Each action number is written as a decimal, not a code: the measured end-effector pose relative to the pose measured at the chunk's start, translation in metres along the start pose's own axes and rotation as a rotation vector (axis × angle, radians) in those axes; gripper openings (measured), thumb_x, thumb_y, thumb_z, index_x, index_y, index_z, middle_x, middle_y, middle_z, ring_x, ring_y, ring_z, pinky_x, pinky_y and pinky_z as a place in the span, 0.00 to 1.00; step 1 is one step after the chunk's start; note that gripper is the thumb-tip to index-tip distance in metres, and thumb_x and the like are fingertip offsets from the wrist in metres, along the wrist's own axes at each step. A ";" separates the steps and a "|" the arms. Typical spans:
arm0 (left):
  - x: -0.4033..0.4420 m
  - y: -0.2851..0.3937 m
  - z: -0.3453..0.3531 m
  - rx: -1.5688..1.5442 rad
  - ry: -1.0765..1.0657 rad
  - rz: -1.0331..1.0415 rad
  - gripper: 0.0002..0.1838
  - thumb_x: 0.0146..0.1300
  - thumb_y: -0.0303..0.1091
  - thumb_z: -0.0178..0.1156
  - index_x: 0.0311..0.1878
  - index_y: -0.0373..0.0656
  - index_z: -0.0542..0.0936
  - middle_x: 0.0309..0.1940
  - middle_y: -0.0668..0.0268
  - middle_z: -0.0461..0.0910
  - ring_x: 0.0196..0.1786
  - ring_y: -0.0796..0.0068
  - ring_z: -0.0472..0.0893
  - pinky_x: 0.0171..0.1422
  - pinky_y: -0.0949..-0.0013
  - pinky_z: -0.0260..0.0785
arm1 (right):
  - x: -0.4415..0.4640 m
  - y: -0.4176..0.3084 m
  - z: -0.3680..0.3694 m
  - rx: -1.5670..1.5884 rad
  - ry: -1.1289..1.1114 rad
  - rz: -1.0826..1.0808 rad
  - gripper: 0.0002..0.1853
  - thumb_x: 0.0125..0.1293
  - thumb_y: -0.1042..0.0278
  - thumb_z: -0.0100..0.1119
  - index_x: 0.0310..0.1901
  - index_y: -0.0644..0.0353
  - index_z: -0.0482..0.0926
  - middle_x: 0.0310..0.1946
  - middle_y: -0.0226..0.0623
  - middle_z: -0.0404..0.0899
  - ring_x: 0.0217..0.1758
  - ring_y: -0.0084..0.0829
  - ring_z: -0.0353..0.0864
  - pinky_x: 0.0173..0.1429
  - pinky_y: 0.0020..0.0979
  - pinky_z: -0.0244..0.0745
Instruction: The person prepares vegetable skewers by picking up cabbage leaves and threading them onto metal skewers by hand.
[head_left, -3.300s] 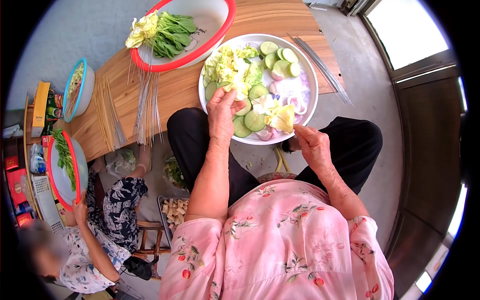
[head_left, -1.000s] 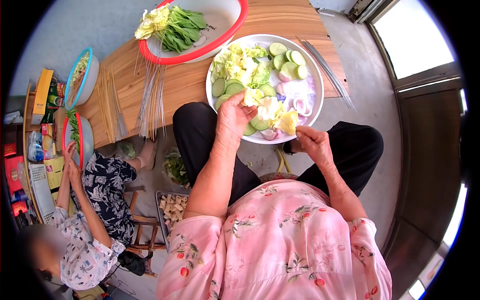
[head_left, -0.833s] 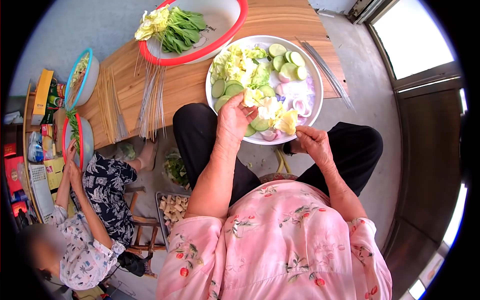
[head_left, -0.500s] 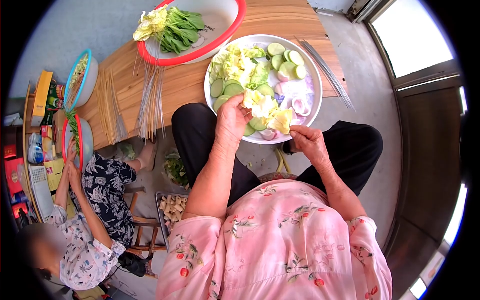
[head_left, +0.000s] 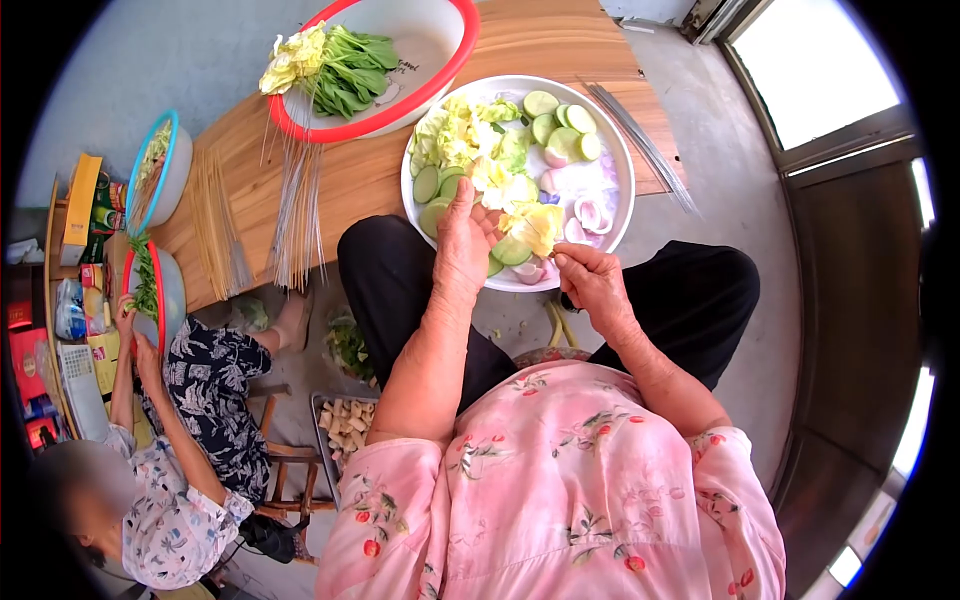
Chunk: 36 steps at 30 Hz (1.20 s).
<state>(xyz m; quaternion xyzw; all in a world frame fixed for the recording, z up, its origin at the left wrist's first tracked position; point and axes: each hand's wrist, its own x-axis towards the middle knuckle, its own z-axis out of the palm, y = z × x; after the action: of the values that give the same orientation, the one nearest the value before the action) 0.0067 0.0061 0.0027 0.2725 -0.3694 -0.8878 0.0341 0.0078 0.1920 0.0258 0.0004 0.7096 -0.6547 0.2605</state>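
Note:
Pale yellow cabbage leaves point(head_left: 532, 226) stretch between my hands over the near side of a round white tray point(head_left: 624, 215). My left hand point(head_left: 464, 240) holds their upper left part, thumb raised and fingers curled behind. At the lower right end of the leaves, my right hand point(head_left: 592, 285) is closed in a pinch. Whether a skewer runs through the leaves is hidden. On the tray lie more cabbage leaves point(head_left: 455, 135), green-rimmed zucchini slices point(head_left: 541, 103) and onion pieces point(head_left: 592, 213).
A red-rimmed basin point(head_left: 425, 85) of greens stands behind the tray. Metal skewers point(head_left: 640, 145) lie right; thin metal skewers point(head_left: 297, 215) and bamboo skewers point(head_left: 217, 225) lie left. Another person point(head_left: 180, 500) handles greens at a second red-rimmed basin point(head_left: 172, 285). A tray of cut pieces point(head_left: 346, 425) is below.
My right hand has moved left and slightly down, bringing the leaves closer to my left hand. My left hand's fingers have shifted on the leaves. The other person's hands have moved down.

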 end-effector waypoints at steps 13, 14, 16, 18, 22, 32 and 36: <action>-0.037 -0.019 0.005 0.489 -0.199 -0.164 0.15 0.64 0.43 0.57 0.42 0.40 0.76 0.31 0.66 0.79 0.29 0.76 0.80 0.33 0.75 0.73 | 0.030 -0.002 0.012 0.511 0.087 0.112 0.07 0.63 0.70 0.56 0.39 0.62 0.79 0.22 0.29 0.78 0.22 0.19 0.73 0.29 0.20 0.65; -0.043 -0.021 0.009 0.493 -0.201 -0.157 0.15 0.64 0.43 0.57 0.42 0.40 0.76 0.31 0.66 0.79 0.29 0.76 0.80 0.33 0.75 0.73 | 0.032 -0.002 0.014 0.537 0.114 0.101 0.07 0.63 0.70 0.57 0.39 0.63 0.79 0.22 0.30 0.78 0.22 0.19 0.73 0.29 0.21 0.66; -0.054 -0.025 0.016 0.536 -0.227 -0.173 0.16 0.65 0.45 0.55 0.39 0.41 0.77 0.31 0.67 0.79 0.31 0.77 0.80 0.36 0.74 0.73 | 0.033 -0.004 0.016 0.544 0.130 0.118 0.08 0.63 0.70 0.58 0.41 0.62 0.78 0.23 0.30 0.78 0.23 0.20 0.73 0.31 0.22 0.67; -0.061 -0.030 0.023 0.533 -0.227 -0.143 0.14 0.65 0.43 0.55 0.40 0.41 0.77 0.29 0.67 0.79 0.30 0.78 0.79 0.35 0.75 0.72 | 0.033 -0.009 0.019 0.551 0.147 0.132 0.09 0.62 0.69 0.58 0.42 0.62 0.78 0.24 0.31 0.78 0.24 0.20 0.73 0.32 0.23 0.69; -0.079 -0.042 0.032 0.397 -0.078 -0.035 0.09 0.65 0.36 0.55 0.41 0.40 0.76 0.27 0.70 0.77 0.21 0.83 0.74 0.23 0.81 0.65 | 0.029 -0.022 0.029 0.589 0.204 0.142 0.09 0.61 0.71 0.59 0.42 0.65 0.78 0.24 0.34 0.78 0.24 0.21 0.72 0.29 0.21 0.67; -0.084 -0.029 0.029 0.938 0.134 0.753 0.07 0.64 0.31 0.55 0.38 0.38 0.77 0.21 0.60 0.77 0.23 0.76 0.75 0.29 0.70 0.68 | 0.025 -0.046 0.057 0.567 0.146 -0.014 0.10 0.61 0.73 0.58 0.43 0.68 0.77 0.25 0.34 0.78 0.26 0.22 0.75 0.32 0.23 0.70; -0.080 -0.009 0.017 0.758 0.111 0.731 0.09 0.66 0.33 0.54 0.38 0.38 0.79 0.16 0.76 0.68 0.20 0.87 0.64 0.22 0.78 0.57 | 0.020 -0.066 0.065 0.503 0.017 -0.047 0.12 0.62 0.71 0.56 0.45 0.67 0.77 0.26 0.34 0.79 0.26 0.21 0.74 0.32 0.21 0.68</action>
<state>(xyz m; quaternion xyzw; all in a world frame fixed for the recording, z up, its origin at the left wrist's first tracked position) 0.0669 0.0442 0.0434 0.1659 -0.7329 -0.6065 0.2599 -0.0078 0.1152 0.0797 0.0542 0.5262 -0.8166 0.2309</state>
